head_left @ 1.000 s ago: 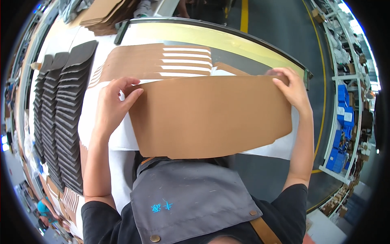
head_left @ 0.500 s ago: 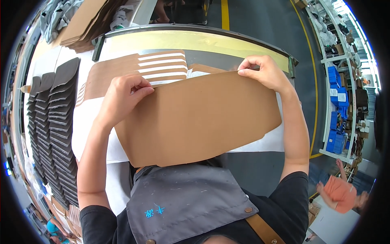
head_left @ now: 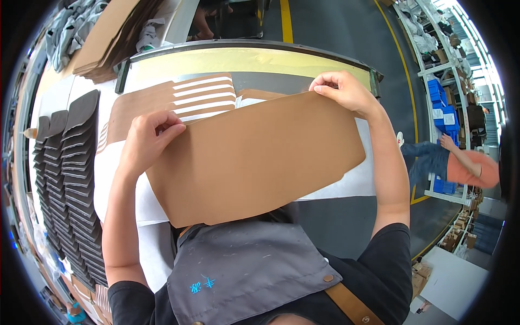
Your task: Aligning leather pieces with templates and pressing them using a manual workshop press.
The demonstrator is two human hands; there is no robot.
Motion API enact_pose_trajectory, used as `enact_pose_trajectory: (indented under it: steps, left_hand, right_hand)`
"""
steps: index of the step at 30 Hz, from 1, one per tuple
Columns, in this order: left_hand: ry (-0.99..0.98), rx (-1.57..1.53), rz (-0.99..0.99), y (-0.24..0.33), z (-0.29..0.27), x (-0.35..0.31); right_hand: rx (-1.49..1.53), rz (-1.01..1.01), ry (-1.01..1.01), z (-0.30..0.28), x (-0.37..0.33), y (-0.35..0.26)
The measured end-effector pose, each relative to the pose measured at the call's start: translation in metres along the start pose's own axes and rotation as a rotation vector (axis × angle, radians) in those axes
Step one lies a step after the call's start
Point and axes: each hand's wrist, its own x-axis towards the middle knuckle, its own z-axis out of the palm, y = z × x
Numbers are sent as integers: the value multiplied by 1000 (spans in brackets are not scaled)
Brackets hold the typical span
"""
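Note:
A large brown sheet with curved edges (head_left: 254, 157) is held up in front of my body, tilted over the white table surface. My left hand (head_left: 149, 140) pinches its upper left edge between thumb and fingers. Its upper right edge is gripped the same way by my right hand (head_left: 342, 92). Just beyond the sheet, overlapping brown pieces with white strips (head_left: 203, 95) lie fanned out on the table. Another brown piece (head_left: 260, 94) shows partly behind the sheet's top edge, the remainder hidden.
Overlapping dark grey pieces (head_left: 81, 157) run in columns along the left. A stack of brown sheets (head_left: 105, 40) stands at the far left. A pale yellow strip (head_left: 244, 59) borders the table's far edge. At right, a person in an orange top (head_left: 471, 168) is near shelving with blue bins (head_left: 445, 116).
The sheet stays pinched in both hands and tilts slightly more, its left end lower. The view has shifted a little. The person in orange has moved farther up the right side.

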Motion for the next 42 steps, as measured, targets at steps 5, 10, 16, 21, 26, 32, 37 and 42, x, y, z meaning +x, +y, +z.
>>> enact_pose_trajectory:
  steps: [5,10,16,21,26,32,37,42]
  left_hand:
    - [22,6,8,-2,-5,-6]
    - [27,35,-59,-7,-18,-18]
    - [45,18,-187,-16,-30,-34]
    - [36,-194,-252,-38,-34,-48]
    - [121,-479,-119,-29,-52,-59]
    - [238,-639,13,-19,-76,-49]
    - [195,-689,38,-29,-88,-35]
    - [219,-689,58,-29,-95,-25]
  right_hand:
    - [-50,-40,15,1,0,4]
    - [-82,-39,36,2,1,3]
    - [-117,-13,79,1,-3,4]
    - [-95,14,99,-6,-15,-4]
    - [-102,-77,153,-28,-44,-30]
    - [-69,-185,293,-43,-85,-66]
    - [-13,-221,315,-44,-98,-80]
    - [15,-249,331,-39,-103,-86]
